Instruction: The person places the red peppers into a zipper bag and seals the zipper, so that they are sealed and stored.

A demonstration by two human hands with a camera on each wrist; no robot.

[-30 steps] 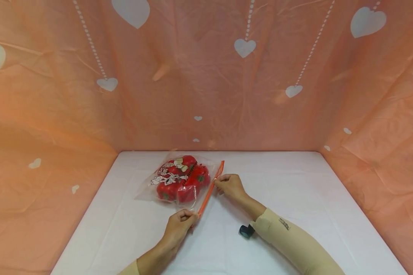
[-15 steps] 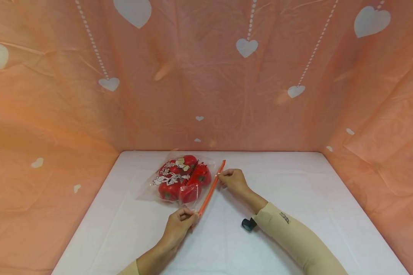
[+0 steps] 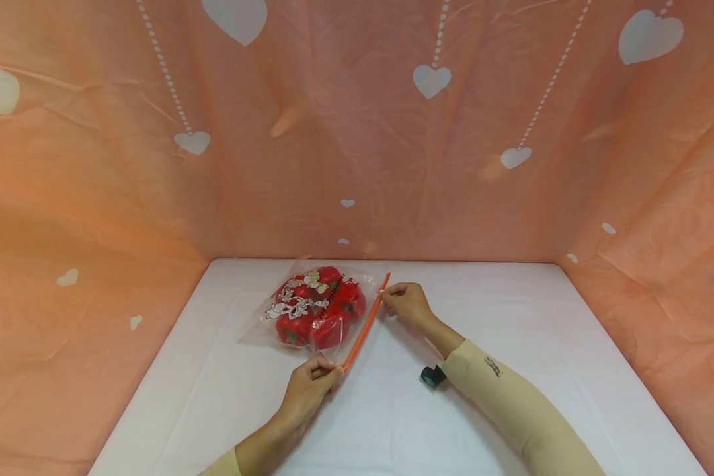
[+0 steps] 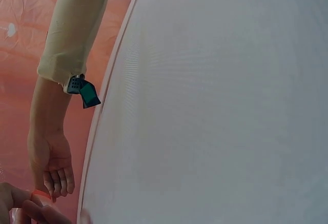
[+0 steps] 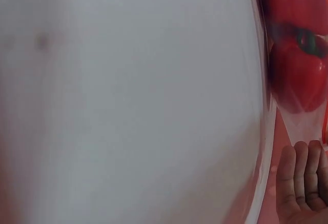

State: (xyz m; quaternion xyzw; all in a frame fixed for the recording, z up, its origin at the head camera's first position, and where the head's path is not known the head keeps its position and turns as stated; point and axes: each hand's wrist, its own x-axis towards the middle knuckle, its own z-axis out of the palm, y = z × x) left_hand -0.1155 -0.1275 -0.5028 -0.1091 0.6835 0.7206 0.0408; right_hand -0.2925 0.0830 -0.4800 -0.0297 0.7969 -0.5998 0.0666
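Note:
A clear zip bag [image 3: 309,311] with a white cartoon print lies on the white table [image 3: 482,396] and holds several red fruits [image 3: 294,327] with green stems. An orange zip strip [image 3: 365,324] runs along the bag's right edge. My left hand [image 3: 333,374] pinches the near end of that strip. My right hand [image 3: 388,295] pinches the strip close to its far end. In the left wrist view the right hand [image 4: 51,167] hangs with curled fingers by the orange strip [image 4: 41,194]. The right wrist view shows the fruits [image 5: 300,65] through the plastic and some fingers [image 5: 302,183] below them.
Orange sheeting with white hearts [image 3: 431,79] walls the table at the back and both sides. A small dark camera [image 3: 433,375] sits at my right wrist, above the beige sleeve [image 3: 512,410]. Bare white table lies right of the bag and in front of it.
My right hand has slid along the orange strip away from me, toward its far end. The left hand has kept its pinch on the near end.

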